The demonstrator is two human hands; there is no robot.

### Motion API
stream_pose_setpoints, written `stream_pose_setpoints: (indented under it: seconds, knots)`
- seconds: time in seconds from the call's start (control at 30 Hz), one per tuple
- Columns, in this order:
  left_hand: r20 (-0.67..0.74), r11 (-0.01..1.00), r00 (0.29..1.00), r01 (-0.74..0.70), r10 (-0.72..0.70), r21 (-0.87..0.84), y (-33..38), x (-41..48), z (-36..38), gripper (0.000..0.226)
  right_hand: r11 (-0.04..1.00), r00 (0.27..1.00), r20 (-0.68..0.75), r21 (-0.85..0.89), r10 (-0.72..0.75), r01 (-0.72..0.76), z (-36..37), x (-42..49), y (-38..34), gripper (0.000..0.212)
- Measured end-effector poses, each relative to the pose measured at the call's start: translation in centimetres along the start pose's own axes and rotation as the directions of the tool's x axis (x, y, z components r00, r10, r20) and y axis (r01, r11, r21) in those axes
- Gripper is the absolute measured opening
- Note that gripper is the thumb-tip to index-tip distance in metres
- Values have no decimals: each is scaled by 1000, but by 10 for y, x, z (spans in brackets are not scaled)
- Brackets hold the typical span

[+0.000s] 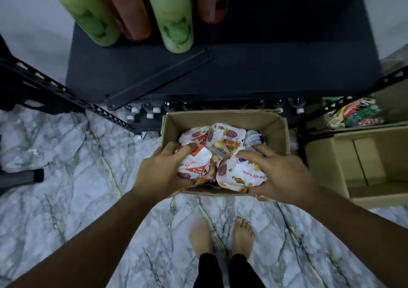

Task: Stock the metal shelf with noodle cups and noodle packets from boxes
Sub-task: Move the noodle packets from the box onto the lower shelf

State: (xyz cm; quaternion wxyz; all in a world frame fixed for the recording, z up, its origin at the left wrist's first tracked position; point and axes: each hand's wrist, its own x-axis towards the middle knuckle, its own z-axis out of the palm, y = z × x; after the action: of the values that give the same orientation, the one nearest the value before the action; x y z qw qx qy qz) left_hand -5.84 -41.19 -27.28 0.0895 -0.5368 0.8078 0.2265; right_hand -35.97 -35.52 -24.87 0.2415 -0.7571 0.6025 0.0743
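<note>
An open cardboard box [278,128] on the marble floor holds several white noodle packets [225,137] with red and orange print. My left hand [161,172] grips a packet [195,164] at the box's near left. My right hand [280,170] grips another packet [237,175] at the near right. Just beyond the box stands the dark metal shelf [265,66], its right half bare.
Green bottles [174,22] and red bottles [130,11] stand at the shelf's back left, and a loose black bar [159,80] lies on it. A second open box [364,166] sits to the right, with colourful packets [355,115] behind it. My bare feet [220,237] are near the box.
</note>
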Motion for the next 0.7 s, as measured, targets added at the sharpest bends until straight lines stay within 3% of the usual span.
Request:
stream_pose_setpoints:
  seconds: [0.27,0.7]
  knots:
    - [-201,996,976,-70,82,62,52,-98,-171,92,997,984,-169,57,57,-48,-159,-113,-68,79]
    - [-396,934,870,-172,294,314,119,-194,-407,93,993,911,-409,-122,-55,5,-373,-213,-135,88]
